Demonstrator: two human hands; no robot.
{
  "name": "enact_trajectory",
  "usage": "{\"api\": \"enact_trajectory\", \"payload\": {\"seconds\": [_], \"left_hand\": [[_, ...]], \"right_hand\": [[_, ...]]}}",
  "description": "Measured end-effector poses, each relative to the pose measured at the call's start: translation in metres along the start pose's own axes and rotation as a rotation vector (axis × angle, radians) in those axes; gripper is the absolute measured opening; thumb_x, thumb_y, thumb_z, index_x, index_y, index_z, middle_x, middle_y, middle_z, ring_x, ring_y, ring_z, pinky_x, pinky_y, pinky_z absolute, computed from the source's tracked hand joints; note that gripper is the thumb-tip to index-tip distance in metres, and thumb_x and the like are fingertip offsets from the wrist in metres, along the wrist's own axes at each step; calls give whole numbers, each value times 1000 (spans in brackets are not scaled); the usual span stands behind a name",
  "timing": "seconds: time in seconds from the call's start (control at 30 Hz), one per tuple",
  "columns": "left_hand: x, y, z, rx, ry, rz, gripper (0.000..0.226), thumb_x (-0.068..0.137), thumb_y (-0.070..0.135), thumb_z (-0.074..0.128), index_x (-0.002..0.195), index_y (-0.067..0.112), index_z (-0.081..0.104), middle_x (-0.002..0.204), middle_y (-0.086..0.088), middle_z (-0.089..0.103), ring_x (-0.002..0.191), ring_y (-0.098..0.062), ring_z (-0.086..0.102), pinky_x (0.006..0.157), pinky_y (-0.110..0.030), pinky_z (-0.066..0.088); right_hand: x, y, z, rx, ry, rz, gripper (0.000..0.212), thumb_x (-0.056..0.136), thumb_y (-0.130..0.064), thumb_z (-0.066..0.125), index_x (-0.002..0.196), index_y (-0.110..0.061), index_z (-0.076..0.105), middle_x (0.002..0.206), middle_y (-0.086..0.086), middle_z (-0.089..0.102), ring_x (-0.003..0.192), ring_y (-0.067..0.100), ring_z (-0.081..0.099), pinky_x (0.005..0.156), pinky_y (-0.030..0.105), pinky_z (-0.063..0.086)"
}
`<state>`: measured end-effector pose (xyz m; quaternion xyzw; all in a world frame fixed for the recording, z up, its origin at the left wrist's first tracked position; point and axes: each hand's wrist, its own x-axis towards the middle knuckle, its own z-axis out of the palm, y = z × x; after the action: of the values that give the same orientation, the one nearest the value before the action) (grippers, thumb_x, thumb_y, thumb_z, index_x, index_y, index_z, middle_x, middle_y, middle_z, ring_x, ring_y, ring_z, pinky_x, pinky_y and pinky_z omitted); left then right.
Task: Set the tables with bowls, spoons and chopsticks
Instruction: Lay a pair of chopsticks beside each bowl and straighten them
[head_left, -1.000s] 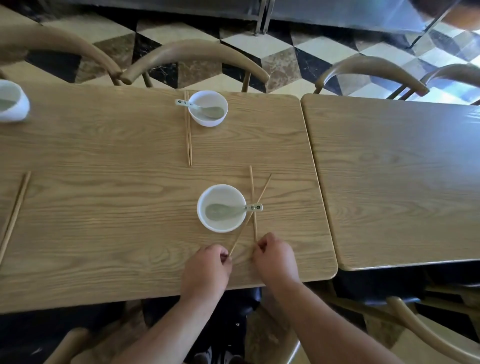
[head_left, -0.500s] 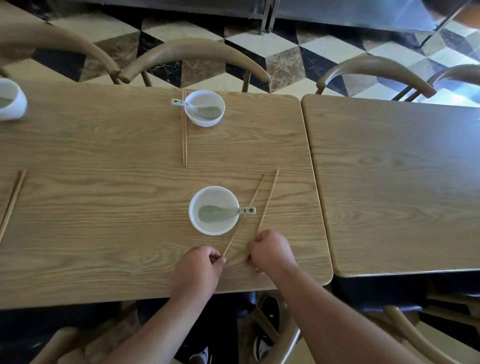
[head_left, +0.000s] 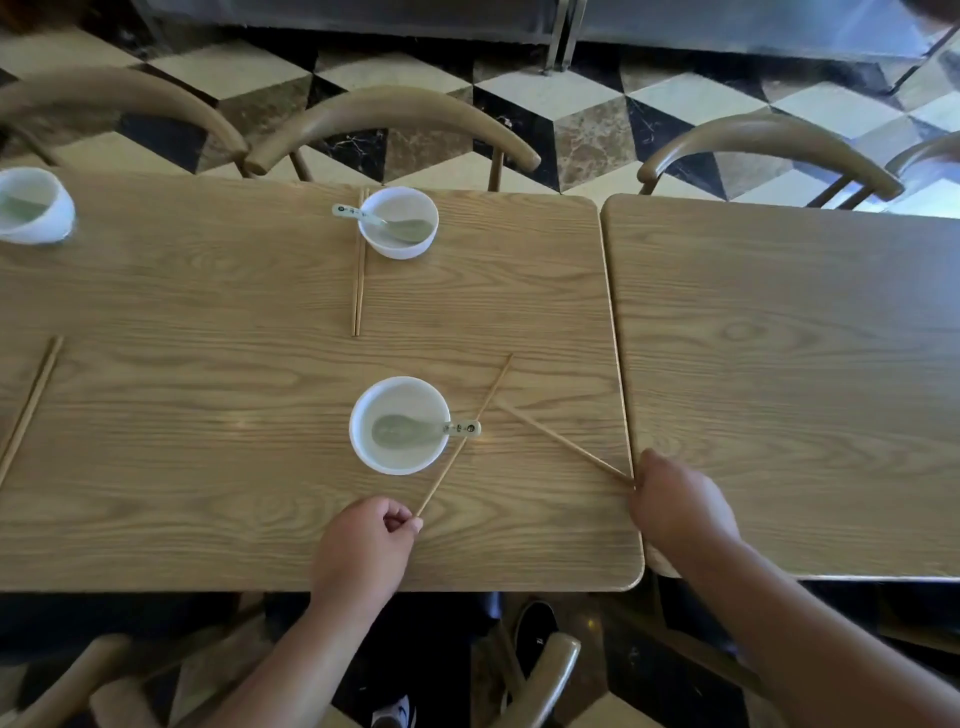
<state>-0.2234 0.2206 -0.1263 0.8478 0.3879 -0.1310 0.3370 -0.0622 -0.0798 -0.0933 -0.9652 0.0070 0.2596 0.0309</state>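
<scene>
1. Pinching one chopstick (head_left: 490, 392) by its near end, the left hand (head_left: 363, 545) holds it just beside the near bowl (head_left: 400, 465), crossing the spoon (head_left: 410, 430) handle.
2. The right hand (head_left: 680, 509) grips the second chopstick (head_left: 566, 445) at the table (head_left: 208, 415) edge, the sticks splayed apart.

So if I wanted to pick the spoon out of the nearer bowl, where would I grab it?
Probably by the handle: the spoon lies with its scoop down in the bowl, while the handle juts over the right rim. Pinch it from above on that right side, minding the chopstick that the left hand holds, which passes right at the handle's tip.
</scene>
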Motion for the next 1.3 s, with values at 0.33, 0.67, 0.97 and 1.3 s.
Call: {"api": "enact_trajectory", "payload": {"seconds": [0.33,0.67,0.97,1.3], "left_hand": [[1,-1,1,-25,-6,-25,16,87,38,83,78,35,71,78,20,70,77,4,63,68,-29,50],[3,8,-6,25,-127,32,27,83,54,79,75,31,67,73,17,69,71,0,64,61,-28,45],[13,19,3,30,-203,79,19,86,42,82,74,38,68,75,20,71,77,-1,67,69,-28,52],[13,23,4,-45,-233,108,11,89,39,81,87,40,70,75,22,74,72,8,67,63,-19,50]], "right_hand": [[39,-57,-19,-304,106,-370,34,100,-4,39,125,-19,58,117,10,65,102,40,71,66,40,44],[-24,-122,29,324,-128,-119,22,89,-44,64,86,-22,60,76,-5,67,70,17,64,51,27,41],[-29,-157,44,444,-80,-90,30,83,-30,70,62,-21,51,59,-6,59,56,16,56,45,24,32],[-41,-147,60,594,-127,-51,8,95,-29,68,88,-24,68,73,-3,75,70,14,72,65,34,61]]}}
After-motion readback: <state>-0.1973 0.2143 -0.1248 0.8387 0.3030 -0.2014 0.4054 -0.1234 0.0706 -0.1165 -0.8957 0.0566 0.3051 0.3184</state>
